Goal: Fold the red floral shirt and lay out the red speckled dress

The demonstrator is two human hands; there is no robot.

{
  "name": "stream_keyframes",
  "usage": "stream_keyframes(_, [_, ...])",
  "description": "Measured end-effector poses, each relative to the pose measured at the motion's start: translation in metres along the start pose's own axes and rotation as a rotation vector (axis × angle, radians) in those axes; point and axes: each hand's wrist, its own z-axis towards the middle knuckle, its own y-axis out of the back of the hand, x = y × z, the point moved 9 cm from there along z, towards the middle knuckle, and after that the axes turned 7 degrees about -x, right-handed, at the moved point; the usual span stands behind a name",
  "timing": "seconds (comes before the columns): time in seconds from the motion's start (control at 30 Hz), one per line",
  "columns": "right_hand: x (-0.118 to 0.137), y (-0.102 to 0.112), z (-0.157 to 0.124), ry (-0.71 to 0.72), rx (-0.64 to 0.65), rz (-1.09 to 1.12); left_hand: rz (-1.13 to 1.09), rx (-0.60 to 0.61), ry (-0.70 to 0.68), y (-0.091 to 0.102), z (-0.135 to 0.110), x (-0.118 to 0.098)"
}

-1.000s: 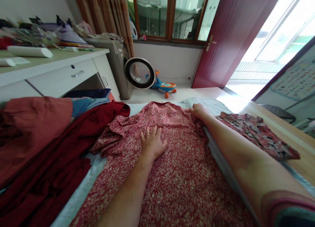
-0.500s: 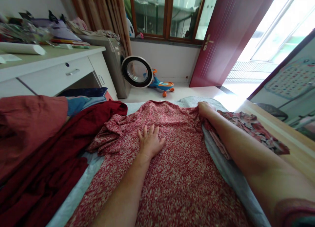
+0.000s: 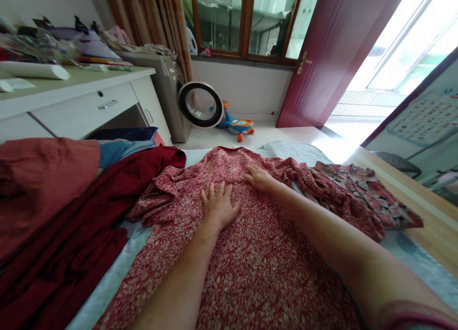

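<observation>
A red floral garment lies spread over a pale blue cloth, its neckline at the far end. My left hand rests flat on its upper middle with the fingers spread. My right hand lies on the cloth near the neckline, fingers stretched out and holding nothing. The garment's right sleeve stretches out to the right, partly over a folded patterned garment. On the left side the other sleeve is bunched beside a dark red garment.
A salmon-coloured garment lies at the far left. Beyond stand a white desk and a washing machine with its round door open. A blue and orange ride-on toy is on the floor near a red door.
My right hand has let go of the garment's right shoulder area and moved left onto its upper chest. The right sleeve now lies extended to the right. My left hand has stayed put.
</observation>
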Motion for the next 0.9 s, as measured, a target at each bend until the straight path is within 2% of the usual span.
stream_keyframes(0.1, [-0.025,-0.009,0.001,-0.157,-0.037,-0.045,0.002,-0.003,-0.009,0.002,0.000,-0.001])
stream_keyframes(0.2, [-0.058,0.003,0.003,-0.330,-0.113,-0.108,-0.002,-0.006,-0.008,0.003,0.000,-0.001])
stream_keyframes(0.27, [-0.070,0.013,0.009,-0.394,-0.147,-0.122,-0.003,-0.002,0.001,0.002,0.000,0.000])
stream_keyframes(0.4, [-0.069,0.024,0.033,-0.431,-0.215,-0.089,-0.009,0.001,0.004,0.001,0.000,-0.001])
stream_keyframes(0.57, [-0.070,0.021,0.064,-0.513,-0.273,-0.005,-0.017,-0.017,-0.005,0.002,-0.001,-0.001])
stream_keyframes(0.73, [-0.088,0.009,0.069,-0.605,-0.303,0.039,-0.013,-0.022,-0.002,0.002,-0.001,0.000])
stream_keyframes(0.9, [-0.096,0.000,0.067,-0.628,-0.353,0.062,-0.012,-0.018,-0.002,0.000,-0.001,0.000])
